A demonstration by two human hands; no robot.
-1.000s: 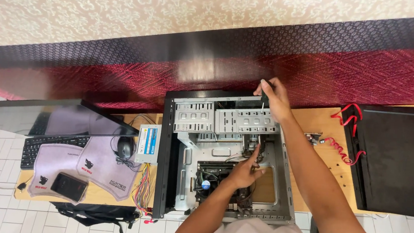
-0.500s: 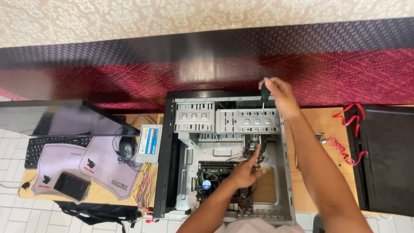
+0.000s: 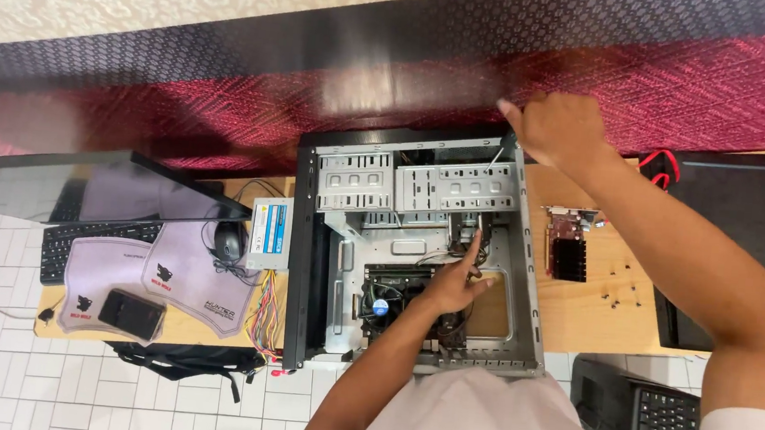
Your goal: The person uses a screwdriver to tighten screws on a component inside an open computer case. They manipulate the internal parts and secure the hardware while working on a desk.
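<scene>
Grey steel open computer case (image 3: 416,255) lay on the wooden bench (image 3: 577,306), long axis running away from the person; left hand (image 3: 455,281) pointed loosely inside it, right hand (image 3: 551,128) clenched at its far corner.

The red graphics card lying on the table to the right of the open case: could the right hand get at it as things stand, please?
Probably yes. The right hand is at the top right corner of the computer case, and the graphics card lies uncovered on the table just below that arm, with only small screws nearby.
</scene>
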